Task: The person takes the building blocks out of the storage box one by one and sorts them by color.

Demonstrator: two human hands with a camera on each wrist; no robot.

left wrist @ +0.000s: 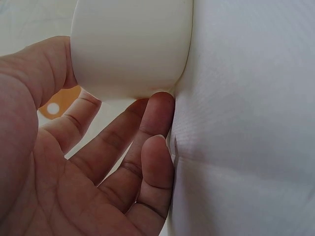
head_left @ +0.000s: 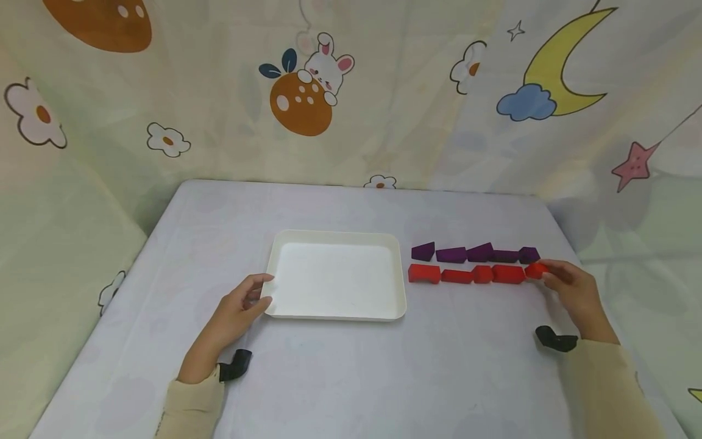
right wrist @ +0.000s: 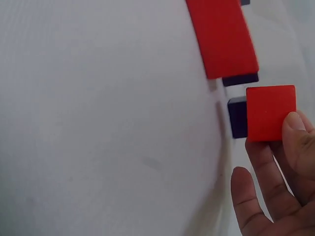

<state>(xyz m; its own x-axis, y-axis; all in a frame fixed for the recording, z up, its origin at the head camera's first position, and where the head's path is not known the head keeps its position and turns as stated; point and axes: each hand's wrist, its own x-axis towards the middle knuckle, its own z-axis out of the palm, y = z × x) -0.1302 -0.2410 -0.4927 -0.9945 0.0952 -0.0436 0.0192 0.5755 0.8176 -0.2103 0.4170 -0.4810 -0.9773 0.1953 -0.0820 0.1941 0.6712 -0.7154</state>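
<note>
A white tray [head_left: 276,250] lies empty in the middle of the table. My left hand [head_left: 256,294] grips its near left corner [left wrist: 130,49], with the thumb on the rim and the fingers against the side. Right of the tray lie two rows of blocks, purple [head_left: 476,253] behind and red [head_left: 463,275] in front. At the right end of the red row my right hand [head_left: 550,277] holds a small red block [head_left: 535,269] by its fingertips. In the right wrist view this red block [right wrist: 270,112] overlaps a purple block [right wrist: 237,118], and one fingertip [right wrist: 295,123] lies on its edge.
The table [head_left: 351,378] has a pale cloth over it. A patterned curtain [head_left: 307,97] closes off the back and sides. Black wrist mounts [head_left: 236,364] show at both sleeves. The table's right edge runs close to my right arm.
</note>
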